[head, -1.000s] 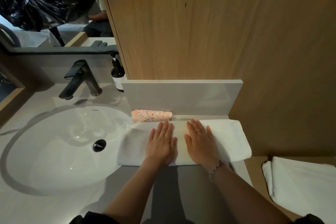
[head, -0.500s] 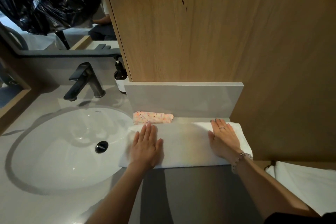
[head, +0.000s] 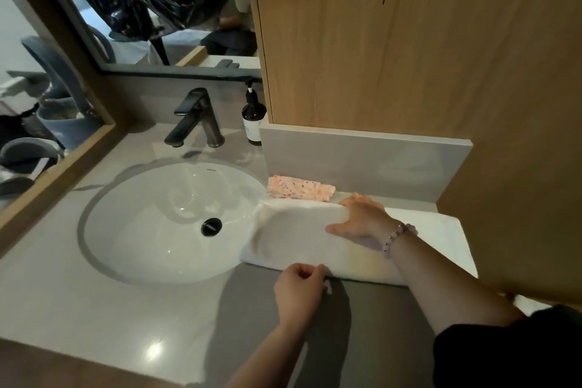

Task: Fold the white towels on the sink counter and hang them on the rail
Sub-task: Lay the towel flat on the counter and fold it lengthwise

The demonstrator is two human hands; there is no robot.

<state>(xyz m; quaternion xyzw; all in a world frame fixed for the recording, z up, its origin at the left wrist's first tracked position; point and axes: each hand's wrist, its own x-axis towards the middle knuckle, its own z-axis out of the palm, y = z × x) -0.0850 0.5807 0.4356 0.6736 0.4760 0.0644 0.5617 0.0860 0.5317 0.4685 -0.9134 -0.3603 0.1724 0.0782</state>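
Two hands on white towel (head: 293, 230), tabletop (head: 126, 309), 3 o'clock of basin (head: 141, 230) | left hand (head: 299, 290) pinches near hem, right hand (head: 362, 224) grips folded flap | I fear uneven pull skews fold, end slides into basin

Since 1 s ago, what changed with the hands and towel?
Both hands lay flat on the towel. The right hand slid to its right end, then back to the middle, and now grips the far edge. The left hand drew back and pinches the near edge. The towel's left part looks lifted. The cloth and bottle are unmoved.
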